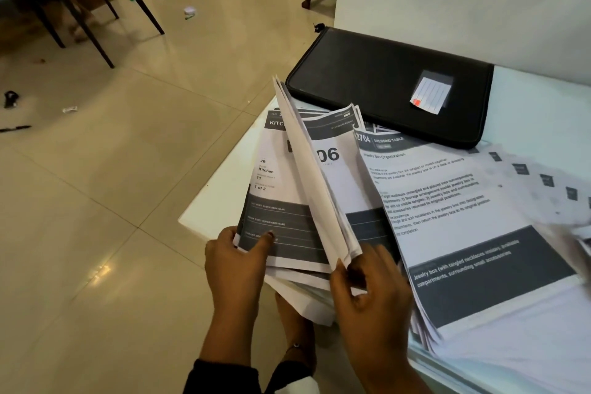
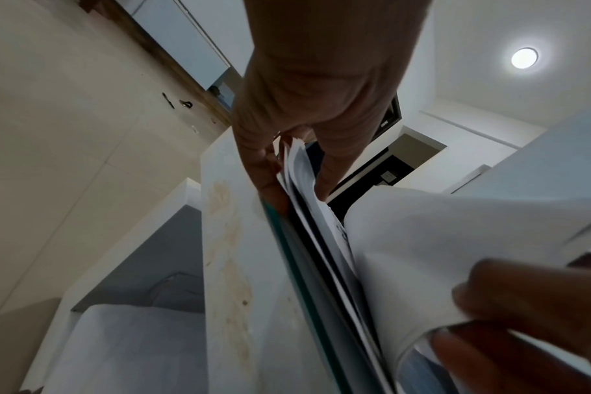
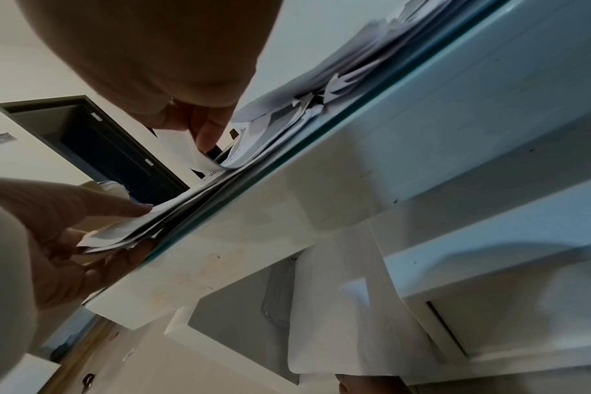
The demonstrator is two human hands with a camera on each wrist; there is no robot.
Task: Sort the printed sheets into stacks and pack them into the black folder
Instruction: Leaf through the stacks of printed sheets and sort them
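- The fingers of the right hand (image 1: 367,285) are pinching the near corner of a few lifted sheets (image 1: 315,176), thumb on one face and fingertips on the other, so the leaves are standing up on edge like an open book
- The left hand (image 1: 235,262) is gripping the near-left corner of the Kitchen stack (image 1: 281,201), thumb pressing on the top page and the other fingers curling underneath, where that corner is overhanging the table edge (image 1: 211,201)
- The printed sheets are lying in overlapping heaps: the Kitchen stack at the left, a page marked 06 (image 1: 332,157) showing behind the lifted leaves, and the Dressing Table page (image 1: 447,201) spreading to the right on top of more loose paper
- The black folder (image 1: 390,86) is lying closed at the far side of the table, its near edge touching the fanned pages, so packing is not yet starting
- By my reading the step in hand is leafing through to check headings, and it is going best with the left thumb pinning the stack firmly while the right hand is peeling one leaf at a time
- Thin paper is prone to slipping or creasing, so lifting from the corner and keeping the overhanging edge supported is advisable
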